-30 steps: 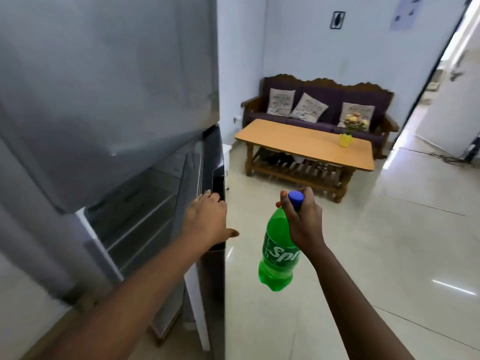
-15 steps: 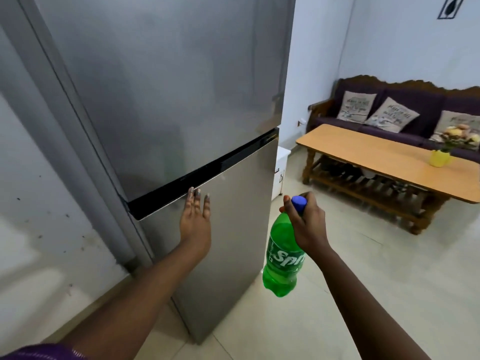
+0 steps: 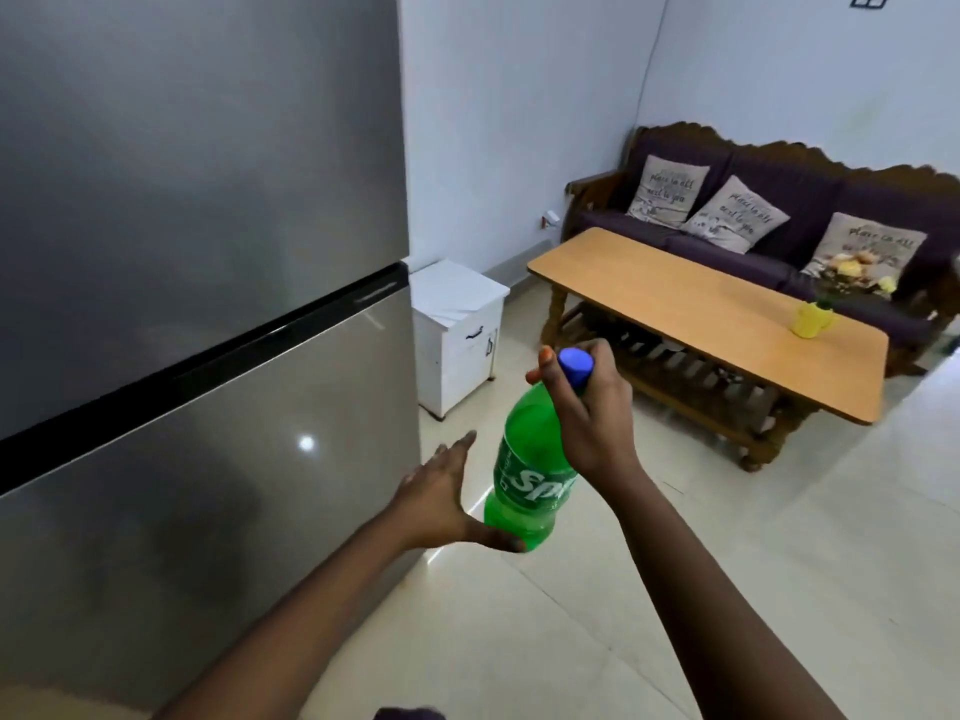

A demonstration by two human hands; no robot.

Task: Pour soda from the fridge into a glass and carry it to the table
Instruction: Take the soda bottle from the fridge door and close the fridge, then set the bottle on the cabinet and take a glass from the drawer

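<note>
Soda bottle (image 3: 530, 470) in right hand (image 3: 587, 413)

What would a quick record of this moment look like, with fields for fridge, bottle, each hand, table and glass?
fridge: both doors shut
bottle: green, blue cap on, hanging upright in the air
right hand: gripping the bottle's neck just under the cap
left hand: open, palm toward the bottle's base, thumb at or under it
table: wooden, bare except a yellow pot near its far end
yellow pot: holds flowers
glass: none in view
</note>
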